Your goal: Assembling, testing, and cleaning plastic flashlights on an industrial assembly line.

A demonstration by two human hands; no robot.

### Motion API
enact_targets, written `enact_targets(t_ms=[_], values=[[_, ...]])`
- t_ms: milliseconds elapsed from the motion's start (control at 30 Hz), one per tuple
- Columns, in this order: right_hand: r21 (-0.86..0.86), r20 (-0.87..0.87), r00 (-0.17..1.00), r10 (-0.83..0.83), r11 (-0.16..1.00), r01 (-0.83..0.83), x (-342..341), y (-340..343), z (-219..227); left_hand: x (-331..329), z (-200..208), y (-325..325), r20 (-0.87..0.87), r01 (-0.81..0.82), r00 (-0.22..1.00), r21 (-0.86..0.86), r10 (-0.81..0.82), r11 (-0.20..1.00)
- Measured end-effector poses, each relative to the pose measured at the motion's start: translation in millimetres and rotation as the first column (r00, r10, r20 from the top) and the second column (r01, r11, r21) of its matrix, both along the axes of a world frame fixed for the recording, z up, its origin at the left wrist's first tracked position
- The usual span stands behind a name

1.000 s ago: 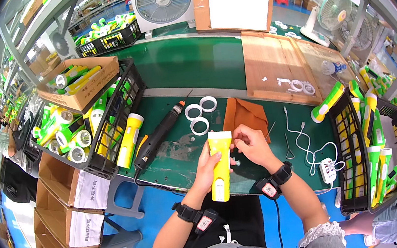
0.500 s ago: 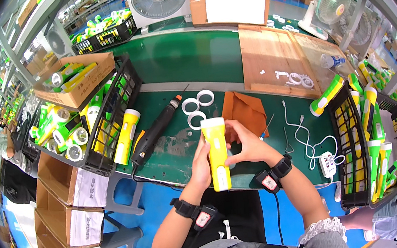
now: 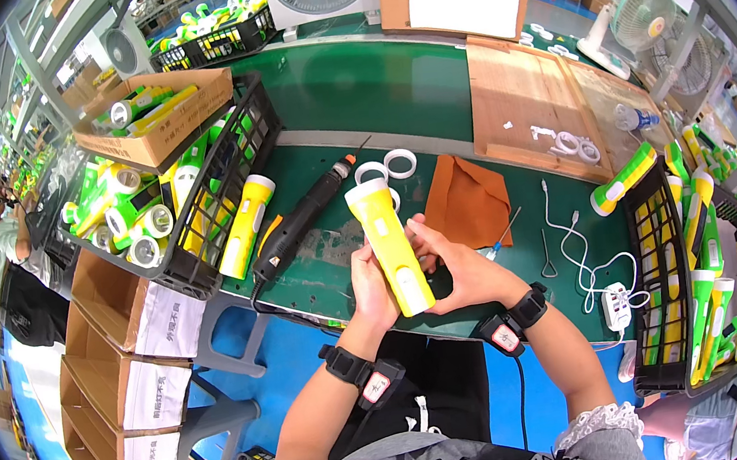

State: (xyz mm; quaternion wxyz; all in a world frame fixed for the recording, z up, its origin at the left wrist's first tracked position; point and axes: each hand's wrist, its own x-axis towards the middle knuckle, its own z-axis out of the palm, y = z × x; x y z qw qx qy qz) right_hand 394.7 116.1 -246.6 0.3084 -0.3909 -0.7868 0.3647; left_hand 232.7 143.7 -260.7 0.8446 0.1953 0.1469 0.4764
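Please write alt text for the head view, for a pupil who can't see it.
A person's left hand holds a yellow flashlight over a green workbench, the right hand close beside it. Left of the hands are a black power tool and a black crate of flashlights; ahead lies an orange sheet.

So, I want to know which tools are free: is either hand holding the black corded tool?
No, the black corded tool lies on the green tabletop, apart from the left hand and the right hand.
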Motion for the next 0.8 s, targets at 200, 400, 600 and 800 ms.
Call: enact_targets(t_ms=[200, 400, 600, 800], values=[[-0.102, -0.198, 0.980, 0.000, 0.995, -0.021, 2.5, 1.0, 0.7, 7.9, -5.3, -8.1, -0.358, -0.080, 0.908, 0.363, 0.218, 0.929], [-0.340, -0.240, 0.959, -0.149, 0.938, 0.061, 4.5, 0.3, -0.6, 7.4, -7.7, -6.9, -0.369, 0.011, 0.919, 0.379, 0.141, 0.925], [-0.203, -0.350, 0.930, -0.112, 0.978, 0.041, 7.6, 6.9, -13.3, 9.8, -7.3, -6.9, -0.362, 0.072, 0.929, 0.362, 0.069, 0.929], [-0.300, -0.242, 0.944, -0.226, 0.942, 0.148, 7.8, 1.3, 1.9, 8.3, -5.0, -8.8, -0.399, 0.136, 0.917, 0.317, 0.002, 0.939]])
